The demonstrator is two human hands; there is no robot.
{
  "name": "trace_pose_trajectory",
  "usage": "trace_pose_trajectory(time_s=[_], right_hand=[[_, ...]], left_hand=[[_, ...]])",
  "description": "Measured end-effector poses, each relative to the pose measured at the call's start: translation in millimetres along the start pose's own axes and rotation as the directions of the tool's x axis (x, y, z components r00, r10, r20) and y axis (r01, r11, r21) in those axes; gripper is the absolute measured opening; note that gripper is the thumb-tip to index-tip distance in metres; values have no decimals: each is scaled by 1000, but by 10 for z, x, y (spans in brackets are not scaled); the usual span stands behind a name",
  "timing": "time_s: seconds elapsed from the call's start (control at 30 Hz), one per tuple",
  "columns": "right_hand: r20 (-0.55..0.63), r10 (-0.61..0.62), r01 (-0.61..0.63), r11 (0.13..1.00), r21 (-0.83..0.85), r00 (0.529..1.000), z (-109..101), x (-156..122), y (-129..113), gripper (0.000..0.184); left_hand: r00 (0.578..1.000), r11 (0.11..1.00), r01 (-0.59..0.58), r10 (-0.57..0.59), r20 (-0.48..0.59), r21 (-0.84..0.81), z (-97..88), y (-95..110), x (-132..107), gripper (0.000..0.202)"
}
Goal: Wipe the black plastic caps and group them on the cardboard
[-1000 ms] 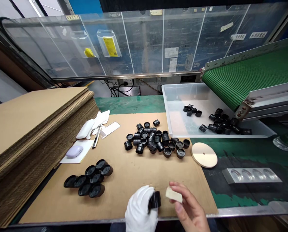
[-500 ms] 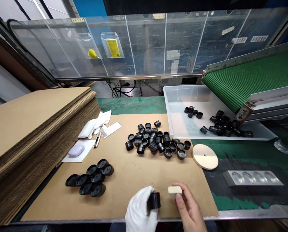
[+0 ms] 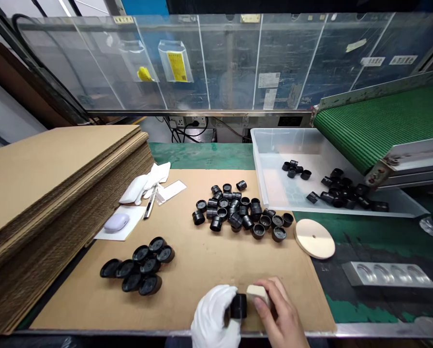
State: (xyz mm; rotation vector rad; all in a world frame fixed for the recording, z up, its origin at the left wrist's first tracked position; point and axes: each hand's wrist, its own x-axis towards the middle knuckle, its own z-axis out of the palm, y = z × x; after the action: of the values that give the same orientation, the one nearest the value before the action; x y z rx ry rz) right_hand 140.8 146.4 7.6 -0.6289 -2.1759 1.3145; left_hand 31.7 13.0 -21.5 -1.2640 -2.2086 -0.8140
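My gloved left hand (image 3: 212, 316) grips a black cap (image 3: 238, 306), and my bare right hand (image 3: 279, 314) presses a pale block (image 3: 258, 295) against it, just above the cardboard sheet (image 3: 209, 261). More caps (image 3: 234, 210) lie heaped beyond, beside a cardboard stack (image 3: 38, 193) and a clear bin (image 3: 274, 145) under a green conveyor (image 3: 383, 121). My hands hide most of the cap.

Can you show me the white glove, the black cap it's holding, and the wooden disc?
White glove (image 3: 212, 316), head view, its back.
Black cap (image 3: 238, 306), head view, its side.
Wooden disc (image 3: 314, 239), head view, its top.

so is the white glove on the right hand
No, the left hand wears the glove and grips a black cap; the bare right hand holds a pale block.
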Motion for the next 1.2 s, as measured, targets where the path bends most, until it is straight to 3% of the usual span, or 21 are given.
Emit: trace_pose_trajectory(time_s=[0.23,0.37,0.5,0.6,0.7,0.77,0.9,0.97,1.07,1.13,1.2], right_hand=[[242,-192,205,978,-29,951,-202,116,40,20],[251,-210,227,973,-40,945,-253,131,88,20],[254,-304,325,945,-42,918,-242,167,98,22],[326,-389,430,901,-59,861,-181,260,-26,19],[464,-466,544,838,-41,753,-132,376,-169,22],[518,-466,552,833,-16,718,-159,441,-200,23],[528,-381,464,885,-28,759,-289,512,-139,17],[532,-375,460,887,-31,759,-288,521,-130,18],[542,-447,522,853,18,711,-211,520,-166,20],[532,-480,543,838,45,697,-199,517,-176,20],[534,-453,517,855,33,714,-243,514,-157,20]], left_hand=[[999,1000,-22,21,-48,-21,-25,27,51,28],[1000,1000,14,-14,-21,17,-80,106,206,25],[1000,1000,16,-16,-18,13,-67,101,190,27],[999,999,-4,6,53,-38,-43,81,167,26],[980,978,72,-33,197,-194,-31,97,209,16],[979,971,97,-54,195,-220,-17,113,216,17],[994,987,113,-111,24,-111,41,111,100,28],[990,982,136,-129,60,-132,68,94,44,26],[988,976,104,-79,136,-190,80,74,33,22],[991,980,96,-79,104,-176,67,83,59,24],[990,982,126,-116,77,-143,43,111,92,25]])
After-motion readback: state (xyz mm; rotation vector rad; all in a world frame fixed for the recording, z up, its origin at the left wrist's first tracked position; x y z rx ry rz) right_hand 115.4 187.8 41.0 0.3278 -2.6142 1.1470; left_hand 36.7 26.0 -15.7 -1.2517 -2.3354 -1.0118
